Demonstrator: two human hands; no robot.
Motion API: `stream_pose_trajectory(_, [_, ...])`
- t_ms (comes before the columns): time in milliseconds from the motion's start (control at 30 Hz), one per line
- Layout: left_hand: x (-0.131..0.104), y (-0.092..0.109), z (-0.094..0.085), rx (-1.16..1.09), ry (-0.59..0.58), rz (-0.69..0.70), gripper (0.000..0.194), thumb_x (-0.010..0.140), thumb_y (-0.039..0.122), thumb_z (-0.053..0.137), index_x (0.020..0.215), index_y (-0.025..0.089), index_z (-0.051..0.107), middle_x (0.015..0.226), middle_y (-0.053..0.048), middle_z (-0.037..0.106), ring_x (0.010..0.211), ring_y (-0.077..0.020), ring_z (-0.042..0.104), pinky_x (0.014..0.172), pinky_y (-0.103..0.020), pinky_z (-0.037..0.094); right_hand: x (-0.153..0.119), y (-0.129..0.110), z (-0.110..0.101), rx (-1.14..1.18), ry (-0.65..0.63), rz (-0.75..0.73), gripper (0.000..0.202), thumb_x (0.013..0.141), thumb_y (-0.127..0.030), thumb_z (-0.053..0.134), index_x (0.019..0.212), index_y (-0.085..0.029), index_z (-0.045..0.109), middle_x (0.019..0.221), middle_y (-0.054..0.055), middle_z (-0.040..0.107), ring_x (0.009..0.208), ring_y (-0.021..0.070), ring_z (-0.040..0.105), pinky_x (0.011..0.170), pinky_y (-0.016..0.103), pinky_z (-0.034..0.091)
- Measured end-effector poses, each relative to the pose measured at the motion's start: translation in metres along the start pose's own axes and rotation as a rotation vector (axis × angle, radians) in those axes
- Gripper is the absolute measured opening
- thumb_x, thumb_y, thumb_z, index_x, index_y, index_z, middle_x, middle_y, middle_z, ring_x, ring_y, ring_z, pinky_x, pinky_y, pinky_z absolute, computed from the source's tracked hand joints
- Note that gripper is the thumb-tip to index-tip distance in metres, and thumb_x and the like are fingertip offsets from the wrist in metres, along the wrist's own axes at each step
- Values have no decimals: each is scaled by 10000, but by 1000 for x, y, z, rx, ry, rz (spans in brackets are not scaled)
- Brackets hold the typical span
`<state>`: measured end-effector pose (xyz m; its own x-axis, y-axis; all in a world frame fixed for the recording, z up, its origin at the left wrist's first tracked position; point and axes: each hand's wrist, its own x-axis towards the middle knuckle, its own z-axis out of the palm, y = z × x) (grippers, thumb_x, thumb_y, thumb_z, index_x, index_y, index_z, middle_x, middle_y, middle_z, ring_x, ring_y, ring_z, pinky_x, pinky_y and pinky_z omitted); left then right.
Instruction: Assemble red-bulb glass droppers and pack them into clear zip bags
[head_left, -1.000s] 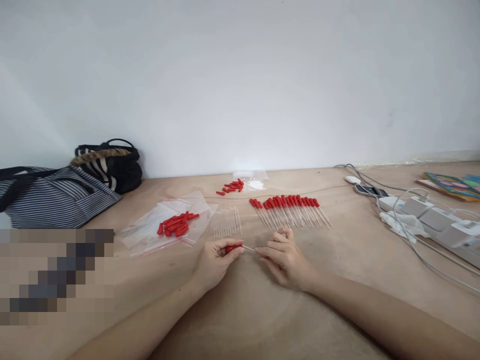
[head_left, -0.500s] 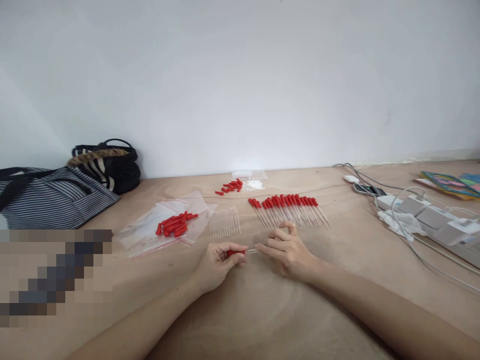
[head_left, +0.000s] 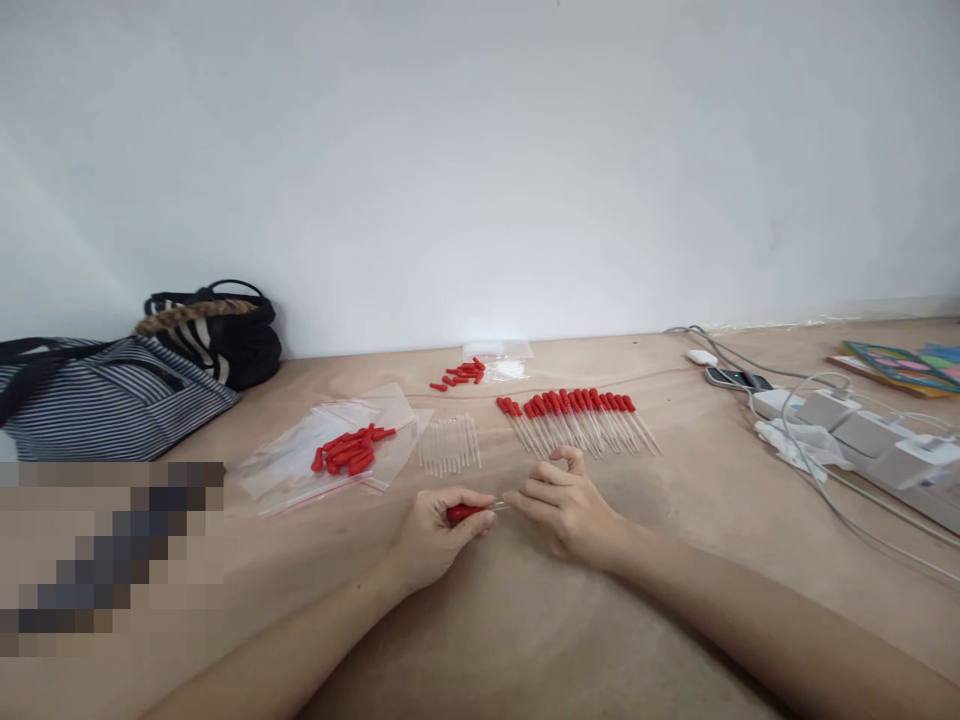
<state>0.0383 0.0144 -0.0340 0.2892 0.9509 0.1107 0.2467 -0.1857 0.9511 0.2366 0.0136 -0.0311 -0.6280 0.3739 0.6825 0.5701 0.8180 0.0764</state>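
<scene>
Inching leftward, my right hand point(head_left: 564, 510) is pinching thin clear tube point(head_left: 501, 506); left hand point(head_left: 437, 532) is gripping red rubbery bulb point(head_left: 461, 514), apparently bracing it.

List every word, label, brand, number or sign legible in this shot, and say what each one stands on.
No text can be read anywhere.
Small dark device: a green mark shows on it, too small to make out.
Colourful flat items at the right: patterned covers, any lettering too blurred to read.
White plugs: no legible marking.
Red bulb in the left hand: no lettering visible.
</scene>
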Motion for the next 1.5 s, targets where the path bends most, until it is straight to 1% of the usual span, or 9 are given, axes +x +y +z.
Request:
stream_pose_trajectory(67, [1, 2, -2, 11, -13, 1, 212, 626, 267, 677, 808, 159, 676, 578, -4, 659, 535, -136, 606, 560, -248, 517, 3, 1, -1, 43, 10, 34, 255, 755, -80, 408, 892, -181, 597, 622, -11, 548, 683, 130, 429, 785, 354, 202])
stream_pose_trajectory(200, [3, 1, -5, -62, 22, -16, 458, 560, 234, 728, 994, 172, 597, 716, 1, 671, 635, -138, 620, 617, -247, 515, 6, 4, -5, 92, 12, 123, 194, 799, -132, 427, 835, -192, 608, 641, -9, 579, 691, 132, 429, 763, 350, 205])
stream_pose_trajectory(367, [5, -3, -3, -101, 23, -10, 188, 614, 281, 691, 746, 155, 646, 621, -1, 652, 580, -128, 601, 578, -231, 499, 5, 4, -6, 120, 2, 162, 196, 792, -122, 429, 817, -188, 612, 642, -5, 584, 685, 134, 422, 751, 349, 207])
stream_pose_trajectory(500, [3, -1, 0, -133, 33, -8, 192, 601, 293, 697, 717, 148, 649, 564, -1, 642, 523, -125, 588, 548, -239, 502, 3, 3, -3, 125, 1, 139, 201, 751, -83, 442, 803, -179, 612, 613, -11, 560, 681, 130, 410, 750, 344, 209])
stream_pose_trajectory(700, [0, 5, 2, -181, 10, -60, 237, 591, 313, 705, 730, 136, 629, 577, -8, 651, 527, -133, 607, 570, -267, 530, 3, 0, 0, 159, 31, 141, 202, 764, -110, 446, 832, -180, 623, 599, -9, 551, 669, 130, 402, 734, 337, 213])
stream_pose_trajectory(900, [-1, 7, 3, -201, 2, -32, 229, 594, 310, 705, 721, 137, 627, 579, -1, 643, 533, -129, 604, 578, -272, 540, 2, -3, 2, 179, 4, 179, 205, 759, -102, 454, 815, -183, 635, 593, -1, 545, 673, 133, 406, 729, 336, 212])
stream_pose_trajectory(1100, [-1, 5, 1, -161, -20, -56, 229, 609, 302, 698, 741, 127, 630, 580, -10, 647, 543, -133, 605, 597, -282, 536, 1, -3, 1, 198, -7, 169, 246, 767, -107, 465, 925, -201, 628, 595, -8, 549, 671, 131, 408, 714, 325, 205])
stream_pose_trajectory(1300, [2, 5, -5, -168, -53, -37, 241, 649, 332, 679, 773, 145, 591, 665, -10, 653, 641, -142, 628, 660, -286, 532, 5, -2, 0, 96, -100, 233, 131, 807, -201, 500, 813, -194, 631, 613, -7, 590, 681, 130, 414, 663, 318, 169])
stream_pose_trajectory(1500, [1, 0, -5, -141, -107, -15, 201, 676, 315, 652, 769, 140, 618, 670, -23, 657, 628, -143, 620, 669, -306, 533, 4, -2, 4, 9, -94, 152, 144, 802, -167, 486, 748, -188, 618, 566, -20, 548, 660, 123, 385, 658, 318, 162])
